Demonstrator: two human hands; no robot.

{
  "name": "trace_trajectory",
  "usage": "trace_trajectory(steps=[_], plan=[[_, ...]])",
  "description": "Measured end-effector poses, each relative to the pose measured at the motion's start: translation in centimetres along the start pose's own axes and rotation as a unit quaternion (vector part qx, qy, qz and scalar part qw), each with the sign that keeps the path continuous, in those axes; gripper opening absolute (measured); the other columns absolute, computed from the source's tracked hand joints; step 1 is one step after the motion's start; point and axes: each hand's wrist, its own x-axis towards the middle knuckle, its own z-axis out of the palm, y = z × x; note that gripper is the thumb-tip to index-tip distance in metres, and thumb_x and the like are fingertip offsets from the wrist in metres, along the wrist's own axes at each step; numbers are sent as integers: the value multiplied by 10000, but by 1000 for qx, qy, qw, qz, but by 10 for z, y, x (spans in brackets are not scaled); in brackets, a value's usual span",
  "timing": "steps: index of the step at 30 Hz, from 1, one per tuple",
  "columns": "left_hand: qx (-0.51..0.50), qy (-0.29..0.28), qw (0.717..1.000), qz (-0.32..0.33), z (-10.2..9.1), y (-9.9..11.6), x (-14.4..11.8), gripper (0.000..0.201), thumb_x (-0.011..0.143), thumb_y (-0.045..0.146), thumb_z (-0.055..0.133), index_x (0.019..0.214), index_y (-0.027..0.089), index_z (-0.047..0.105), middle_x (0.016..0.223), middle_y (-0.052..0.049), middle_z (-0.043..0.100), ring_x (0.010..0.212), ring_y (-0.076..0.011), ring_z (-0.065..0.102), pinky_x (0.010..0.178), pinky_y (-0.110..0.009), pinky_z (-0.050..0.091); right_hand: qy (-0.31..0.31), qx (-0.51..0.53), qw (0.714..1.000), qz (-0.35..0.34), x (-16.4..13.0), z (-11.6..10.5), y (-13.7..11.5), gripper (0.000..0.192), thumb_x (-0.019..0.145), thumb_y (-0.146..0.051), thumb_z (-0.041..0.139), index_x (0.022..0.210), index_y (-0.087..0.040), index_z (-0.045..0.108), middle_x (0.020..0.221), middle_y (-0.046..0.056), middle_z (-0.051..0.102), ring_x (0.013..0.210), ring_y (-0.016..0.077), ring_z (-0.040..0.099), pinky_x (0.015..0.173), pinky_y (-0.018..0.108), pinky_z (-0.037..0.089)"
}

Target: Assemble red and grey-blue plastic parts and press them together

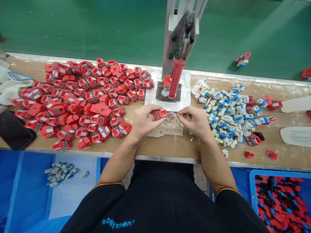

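My left hand [143, 122] is closed around a red and grey plastic toy part [159, 114], with its hollow side facing up. Between the fingertips of my right hand [196, 120] is a thin pale stick, seemingly a cotton swab [178, 114]. Its tip is at a small round clear dish [171, 116], just right of the red part. Another cotton swab [174, 124] lies by the dish on a piece of cardboard [167, 131]. Tiny metal-looking bits [165, 123] sit left of the dish, too small to name.
A lever press with a red handle [177, 79] stands behind my hands. Many red parts [80, 103] cover the left side, grey-blue parts [227, 113] the right, beside a cotton swab bundle [199, 88]. A phone [16, 131] lies far left; a blue crate [252, 194] stands lower right.
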Motion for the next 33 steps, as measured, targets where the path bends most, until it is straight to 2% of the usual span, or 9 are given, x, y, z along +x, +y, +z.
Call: trace_trajectory(steps=[3, 11, 17, 19, 22, 24, 26, 30, 33], plan=[[4, 2, 1000, 9, 0, -1, 0, 241, 830, 341, 849, 1004, 190, 777, 980, -65, 830, 886, -208, 788, 843, -324, 640, -47, -36, 998, -11, 1, 4, 4, 109, 841, -187, 683, 794, -234, 769, 714, 5, 767, 580, 128, 600, 596, 258, 479], [14, -12, 1000, 7, -1, -1, 0, 256, 833, 348, 855, 1027, 202, 775, 1018, -70, 829, 924, -225, 788, 874, -348, 643, -59, -22, 998, -1, 0, 6, 7, 97, 844, -153, 701, 804, -228, 746, 728, 2, 754, 613, 140, 622, 642, 267, 489], [9, -13, 1000, 1, -1, -1, 0, 255, 833, 369, 854, 1017, 207, 784, 1010, -64, 826, 930, -220, 782, 875, -338, 637, -62, -14, 998, 11, 1, 5, 7, 88, 842, -176, 700, 787, -225, 749, 716, 0, 761, 607, 133, 623, 612, 260, 484], [7, -13, 1000, 4, -2, -1, 0, 251, 831, 358, 857, 1015, 205, 782, 1010, -63, 829, 925, -219, 784, 873, -336, 636, -42, 9, 999, 18, 1, 4, 5, 86, 834, -185, 706, 776, -226, 754, 690, -10, 755, 569, 122, 600, 576, 258, 473], [8, -9, 1000, 0, -1, 1, -1, 254, 824, 346, 864, 1012, 197, 782, 1002, -61, 834, 905, -214, 788, 850, -327, 636, 48, 79, 995, 34, 0, 2, 1, 63, 824, -201, 744, 771, -231, 759, 663, -26, 744, 520, 110, 577, 526, 255, 463], [3, -9, 1000, -6, 1, 2, -2, 264, 816, 356, 871, 1004, 191, 786, 985, -59, 837, 880, -208, 790, 815, -311, 635, 120, 143, 982, 28, -1, 3, -2, 58, 817, -230, 791, 768, -240, 761, 689, -18, 760, 568, 128, 643, 548, 263, 510], [-7, -16, 1000, -10, 3, 4, -3, 283, 812, 381, 879, 996, 185, 791, 965, -61, 838, 858, -204, 792, 796, -301, 634, 162, 199, 966, 16, -2, 7, -5, 97, 813, -289, 837, 767, -248, 762, 720, -5, 776, 640, 154, 708, 596, 283, 567], [-28, -39, 999, -23, 6, 7, -4, 310, 822, 421, 876, 1006, 185, 796, 958, -68, 840, 852, -206, 798, 819, -304, 639, 174, 233, 957, 16, -5, 19, -9, 189, 827, -404, 862, 781, -251, 761, 734, 12, 777, 669, 170, 728, 617, 306, 597], [-33, -46, 998, -24, 7, 6, -4, 303, 820, 403, 879, 1013, 184, 796, 961, -70, 841, 850, -207, 800, 808, -299, 639, 163, 230, 959, 18, -6, 25, -9, 175, 844, -398, 850, 803, -250, 767, 759, 18, 784, 689, 172, 732, 624, 305, 597]])
